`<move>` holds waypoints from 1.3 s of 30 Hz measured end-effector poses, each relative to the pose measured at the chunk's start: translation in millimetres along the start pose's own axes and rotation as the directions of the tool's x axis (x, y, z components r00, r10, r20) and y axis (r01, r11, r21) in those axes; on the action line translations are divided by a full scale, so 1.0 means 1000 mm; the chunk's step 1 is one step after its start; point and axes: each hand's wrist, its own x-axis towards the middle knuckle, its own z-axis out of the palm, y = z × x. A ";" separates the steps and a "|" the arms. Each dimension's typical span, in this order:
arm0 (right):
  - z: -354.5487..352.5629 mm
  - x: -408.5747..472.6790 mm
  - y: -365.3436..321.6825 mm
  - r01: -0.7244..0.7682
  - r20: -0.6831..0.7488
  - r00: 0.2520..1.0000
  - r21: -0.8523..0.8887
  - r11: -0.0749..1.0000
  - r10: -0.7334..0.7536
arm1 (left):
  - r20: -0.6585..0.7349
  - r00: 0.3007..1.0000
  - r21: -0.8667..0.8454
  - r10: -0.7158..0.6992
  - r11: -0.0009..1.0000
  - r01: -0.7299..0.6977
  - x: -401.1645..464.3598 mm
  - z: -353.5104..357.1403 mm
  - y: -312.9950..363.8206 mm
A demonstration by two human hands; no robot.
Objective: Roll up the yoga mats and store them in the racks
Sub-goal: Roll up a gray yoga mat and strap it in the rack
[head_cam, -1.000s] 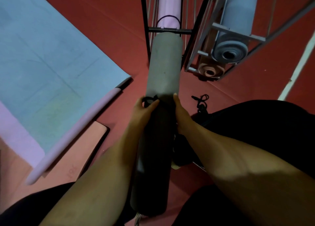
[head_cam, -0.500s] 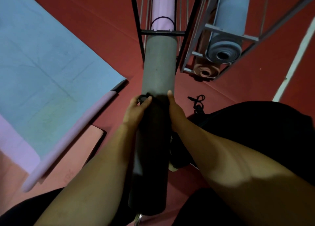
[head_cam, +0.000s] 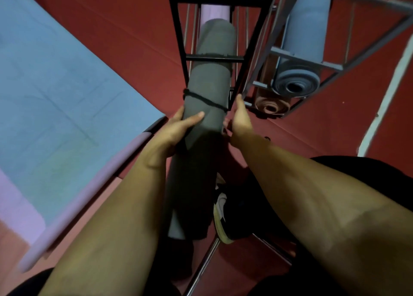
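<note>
Firmly gripped by the left hand point(head_cam: 178, 128), thumb across its front, a rolled grey mat point(head_cam: 207, 90) tied with black cord point(head_cam: 205, 100) sits partway inside the black rack point(head_cam: 214, 57); the right hand point(head_cam: 239, 119) steadies its far side, its grip unclear.

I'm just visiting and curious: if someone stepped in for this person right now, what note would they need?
Left hand: grips the rolled grey mat from its left side.
Right hand: against the mat's right side; grip unclear.
Grey mat: tied with a black cord, far end inside the black rack, over a lilac roll.
Done: blue roll and pink roll sit in the grey rack.
Left: push the grey mat fully in; roll the flat blue mat.
</note>
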 end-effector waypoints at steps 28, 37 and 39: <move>-0.024 0.050 0.024 0.095 -0.101 0.989 -0.119 0.988 -0.107 | -0.345 0.935 -0.008 -0.077 0.997 0.080 0.027 0.044 -0.038; -0.023 0.013 0.038 0.167 0.262 0.958 -0.173 0.971 -0.118 | -0.264 0.964 -0.107 -0.015 0.994 -0.013 0.023 0.030 -0.022; -0.017 0.023 0.026 0.178 0.247 0.957 -0.071 0.981 -0.155 | -0.241 0.970 -0.118 0.037 0.991 -0.067 0.022 0.025 -0.010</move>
